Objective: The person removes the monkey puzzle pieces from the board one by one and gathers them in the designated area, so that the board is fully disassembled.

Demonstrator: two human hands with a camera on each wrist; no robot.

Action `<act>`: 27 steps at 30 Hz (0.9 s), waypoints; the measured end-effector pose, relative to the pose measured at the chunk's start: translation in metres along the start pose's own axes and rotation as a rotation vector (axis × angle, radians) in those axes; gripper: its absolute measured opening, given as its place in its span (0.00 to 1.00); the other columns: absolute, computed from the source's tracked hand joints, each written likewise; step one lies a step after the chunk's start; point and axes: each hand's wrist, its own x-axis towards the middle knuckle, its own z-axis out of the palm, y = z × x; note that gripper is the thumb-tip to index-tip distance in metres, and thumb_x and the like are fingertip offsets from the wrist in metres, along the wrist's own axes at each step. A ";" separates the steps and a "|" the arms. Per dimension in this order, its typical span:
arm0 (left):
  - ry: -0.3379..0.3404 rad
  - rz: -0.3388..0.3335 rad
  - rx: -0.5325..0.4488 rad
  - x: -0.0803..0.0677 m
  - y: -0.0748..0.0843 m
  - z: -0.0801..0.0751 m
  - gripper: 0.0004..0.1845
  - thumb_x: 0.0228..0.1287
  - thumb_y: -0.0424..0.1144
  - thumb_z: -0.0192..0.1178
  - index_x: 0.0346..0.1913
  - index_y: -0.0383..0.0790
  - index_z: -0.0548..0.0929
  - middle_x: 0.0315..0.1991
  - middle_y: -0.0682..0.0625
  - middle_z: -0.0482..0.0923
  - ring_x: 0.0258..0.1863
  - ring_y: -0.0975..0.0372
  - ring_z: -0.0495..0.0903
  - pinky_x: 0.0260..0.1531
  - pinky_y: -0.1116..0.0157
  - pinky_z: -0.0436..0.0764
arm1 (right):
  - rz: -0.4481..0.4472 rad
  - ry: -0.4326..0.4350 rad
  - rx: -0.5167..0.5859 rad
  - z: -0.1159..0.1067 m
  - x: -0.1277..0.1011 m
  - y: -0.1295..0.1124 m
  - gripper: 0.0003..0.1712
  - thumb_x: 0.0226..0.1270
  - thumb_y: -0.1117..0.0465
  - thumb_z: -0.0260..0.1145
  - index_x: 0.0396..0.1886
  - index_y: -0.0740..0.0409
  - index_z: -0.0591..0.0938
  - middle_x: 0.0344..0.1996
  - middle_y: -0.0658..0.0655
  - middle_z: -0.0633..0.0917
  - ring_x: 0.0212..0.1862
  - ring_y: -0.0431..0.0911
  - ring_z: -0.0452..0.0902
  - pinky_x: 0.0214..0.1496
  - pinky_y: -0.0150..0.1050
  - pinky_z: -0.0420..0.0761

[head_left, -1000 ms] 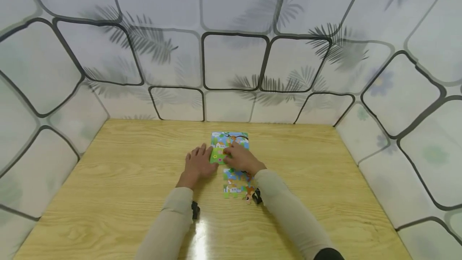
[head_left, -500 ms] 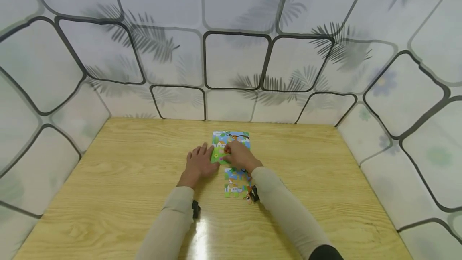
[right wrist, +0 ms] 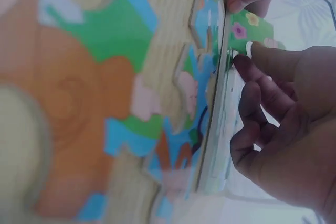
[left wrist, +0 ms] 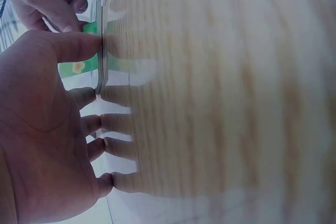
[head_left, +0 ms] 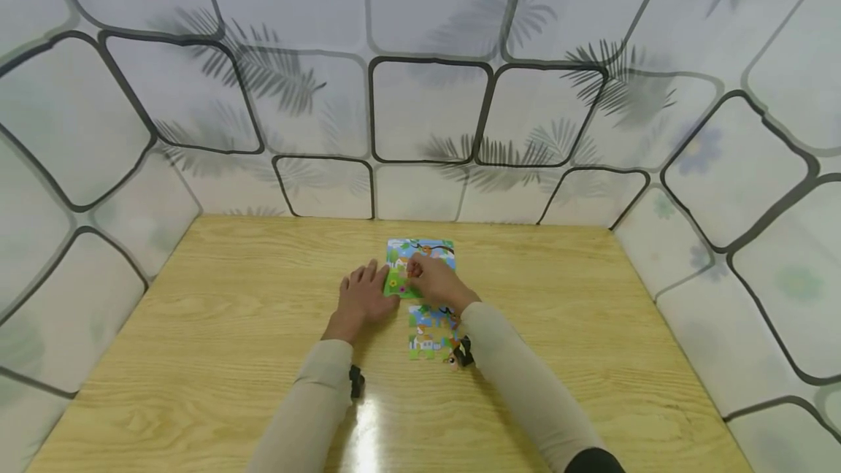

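Observation:
A colorful picture puzzle board lies on the table, with blue sky above and green grass with flowers below. My left hand rests beside its left side, fingers spread, thumb at the lower left corner. The left thumb meets the board's edge in the left wrist view. Over the board's middle, my right hand has curled fingers and pinches a small puzzle piece mostly hidden by the fingertips. In the right wrist view the thumb and index finger come together close at the board's surface.
Nearer to me lie several loose puzzle pieces with gaps between them; one shows a brown animal shape up close. The right forearm passes over their right side. Behind the wooden table stands a patterned cloth wall.
The right hand's fingers have shifted slightly over the board, the index finger curling a little further up. The left hand stays in place. The view has shifted slightly.

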 end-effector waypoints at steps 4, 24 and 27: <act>0.002 0.001 0.001 0.000 0.001 -0.001 0.38 0.66 0.56 0.48 0.76 0.45 0.55 0.78 0.41 0.47 0.76 0.43 0.49 0.72 0.39 0.49 | 0.006 -0.005 0.089 -0.001 -0.002 0.004 0.06 0.72 0.54 0.60 0.42 0.48 0.74 0.40 0.51 0.83 0.38 0.43 0.78 0.38 0.37 0.78; 0.013 0.006 -0.017 -0.002 0.001 -0.001 0.39 0.66 0.56 0.48 0.76 0.44 0.55 0.78 0.41 0.47 0.75 0.42 0.49 0.72 0.39 0.48 | -0.048 0.064 0.114 -0.020 -0.048 0.016 0.06 0.74 0.52 0.58 0.45 0.47 0.73 0.35 0.50 0.85 0.30 0.44 0.80 0.32 0.36 0.79; 0.015 0.007 -0.017 -0.002 0.000 0.000 0.39 0.65 0.56 0.48 0.76 0.45 0.55 0.78 0.41 0.47 0.75 0.43 0.49 0.72 0.40 0.48 | -0.060 0.043 0.119 -0.020 -0.060 0.016 0.07 0.73 0.54 0.58 0.46 0.48 0.73 0.35 0.52 0.85 0.27 0.45 0.78 0.27 0.36 0.78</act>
